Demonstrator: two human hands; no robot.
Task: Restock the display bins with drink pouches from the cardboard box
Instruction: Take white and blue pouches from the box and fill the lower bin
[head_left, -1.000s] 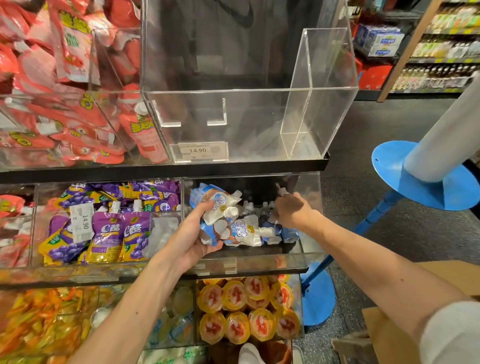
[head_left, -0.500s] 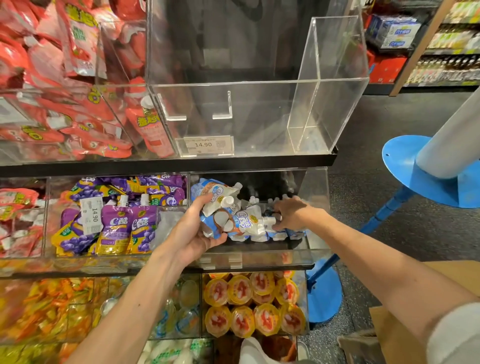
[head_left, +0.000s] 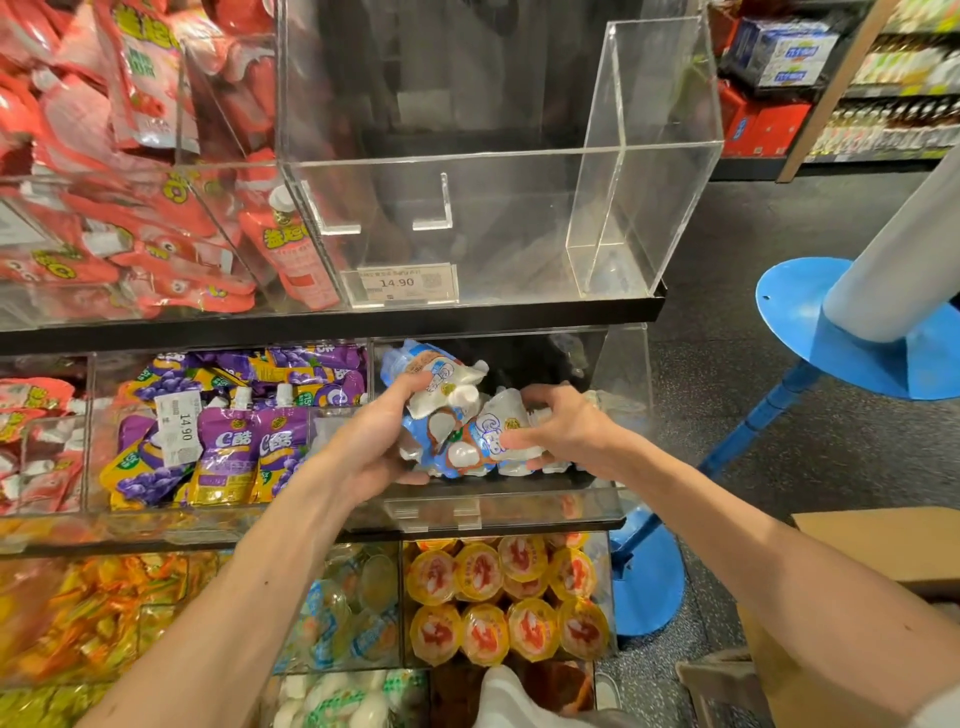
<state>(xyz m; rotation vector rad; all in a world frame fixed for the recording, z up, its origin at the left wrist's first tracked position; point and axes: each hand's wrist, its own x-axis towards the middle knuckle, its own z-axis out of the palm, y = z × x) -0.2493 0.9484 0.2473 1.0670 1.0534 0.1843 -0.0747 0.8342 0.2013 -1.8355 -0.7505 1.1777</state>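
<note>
Centre of frame: L hand (head_left: 374, 452) and R hand (head_left: 576, 431) are both inside the clear acrylic mid-shelf bin (head_left: 493, 512), right compartment. Between them is a clump of blue-and-white spouted drink pouches (head_left: 457, 415), near the bin's front-middle.

L hand: fingers curled round the clump's left side, thumb over the top pouch, which tilts up-left w/ its white cap pointing right. R hand: thumb across a pouch's front, fingers bent over its top, pinching it; fingertips partly hidden behind the pouches. No. of pouches in the clump: can't tell, they overlap. More lie under R hand, mostly hidden by it.

Same shelf, left: purple-and-yellow grape pouches (head_left: 228, 457) behind a white 14.90 price tag (head_left: 179, 431). Upper left: red spouted pouches (head_left: 156, 234), print smeared by glare on the acrylic. Upper centre: tall clear acrylic top-shelf bin (head_left: 649, 156) w/ a 14.90 label (head_left: 400, 283).

Bottom shelf: yellow-rimmed jelly cups (head_left: 498, 597); items at bottom left too blurred to name. Lower right: brown cardboard box (head_left: 872, 551), cut off by the frame edge, inside not visible. Right edge: blue disc stand (head_left: 852, 332) w/ a white column, top cut off.
</note>
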